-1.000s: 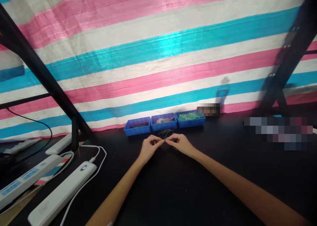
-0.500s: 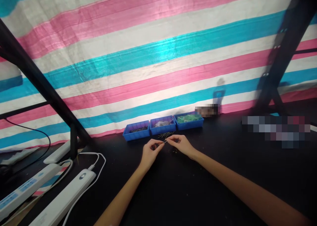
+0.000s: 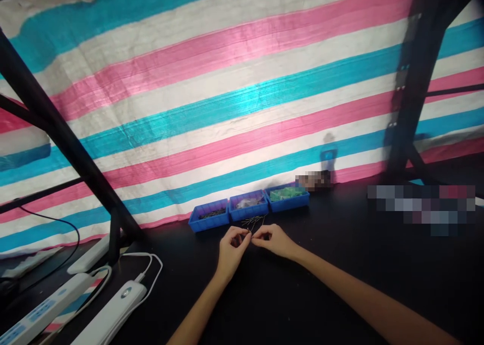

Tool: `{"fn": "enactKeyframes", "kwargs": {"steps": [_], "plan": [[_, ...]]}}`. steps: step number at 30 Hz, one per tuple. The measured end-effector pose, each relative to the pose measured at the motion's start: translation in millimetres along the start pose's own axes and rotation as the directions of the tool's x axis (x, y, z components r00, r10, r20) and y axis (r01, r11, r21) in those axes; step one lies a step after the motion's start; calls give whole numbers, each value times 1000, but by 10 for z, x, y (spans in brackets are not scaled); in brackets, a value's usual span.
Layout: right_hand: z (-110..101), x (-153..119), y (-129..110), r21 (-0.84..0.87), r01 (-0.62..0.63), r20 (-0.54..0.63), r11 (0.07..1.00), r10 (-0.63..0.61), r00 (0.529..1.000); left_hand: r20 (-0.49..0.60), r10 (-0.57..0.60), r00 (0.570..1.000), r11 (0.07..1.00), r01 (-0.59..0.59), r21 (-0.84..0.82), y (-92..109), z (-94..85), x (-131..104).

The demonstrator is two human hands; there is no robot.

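Fingertips pinched, my left hand [image 3: 232,248] meets my right hand [image 3: 277,240] over the black table. A tiny thin piece [image 3: 249,231] shows at the left fingertips; its kind is too small to tell. The right thumb and forefinger are closed together close beside it, and whatever they grip is hidden. Just beyond the fingers lies a loose pile of thin dark rod-like pieces [image 3: 254,220]. Behind it stand three blue bins: the left bin [image 3: 196,225] with dark thin pieces, the middle bin [image 3: 242,215] with clear plastic bags, the right bin [image 3: 291,203] with green packets.
White power strips [image 3: 41,304] and a white boxy device [image 3: 113,309] with cables lie at the left. Black frame posts [image 3: 83,153] slope at both sides. A striped sheet [image 3: 227,103] hangs behind the bins. Blurred-out items [image 3: 423,204] lie at the right.
The view has tilted up, so everything sits lower. The fingertips have drawn closer together, and the pale thin piece that spanned them is now mostly hidden.
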State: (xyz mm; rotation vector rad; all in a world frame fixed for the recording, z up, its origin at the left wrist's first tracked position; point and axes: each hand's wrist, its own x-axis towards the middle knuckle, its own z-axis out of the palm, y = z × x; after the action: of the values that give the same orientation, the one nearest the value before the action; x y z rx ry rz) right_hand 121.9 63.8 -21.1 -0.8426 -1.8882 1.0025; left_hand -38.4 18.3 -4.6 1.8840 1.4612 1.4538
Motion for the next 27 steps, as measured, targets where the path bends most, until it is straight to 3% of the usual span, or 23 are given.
{"fn": "enactKeyframes", "kwargs": {"steps": [5, 8, 10, 13, 17, 22, 25, 27], "plan": [[-23, 38, -29, 228, -61, -81, 972, 82, 993, -29, -24, 999, 999, 25, 27, -5, -12, 0], [-25, 58, -26, 317, -97, -130, 944, 144, 981, -211, -38, 977, 998, 47, 38, -39, -102, 77], [-18, 60, -14, 335, -105, -128, 936, 156, 979, -369, -65, 927, 997, 72, 3, -107, -207, 179], [-8, 55, 11, 324, -105, -93, 940, 143, 985, -452, -159, 878, 987, 141, -73, -268, -391, 354], [-16, 51, 30, 294, -107, -83, 950, 137, 987, -333, -201, 921, 979, 181, -89, -435, -533, 445], [-31, 47, 35, 223, -100, -103, 970, 126, 987, -202, -12, 979, 988, 43, 148, -362, -385, 301], [-21, 30, 32, 88, -72, -145, 993, 84, 986, 62, 85, 994, 959, -99, 265, -270, -227, 181], [-10, 14, 22, -21, -40, -173, 999, 36, 984, 270, 115, 956, 919, -205, 337, -232, -150, 112]]}}
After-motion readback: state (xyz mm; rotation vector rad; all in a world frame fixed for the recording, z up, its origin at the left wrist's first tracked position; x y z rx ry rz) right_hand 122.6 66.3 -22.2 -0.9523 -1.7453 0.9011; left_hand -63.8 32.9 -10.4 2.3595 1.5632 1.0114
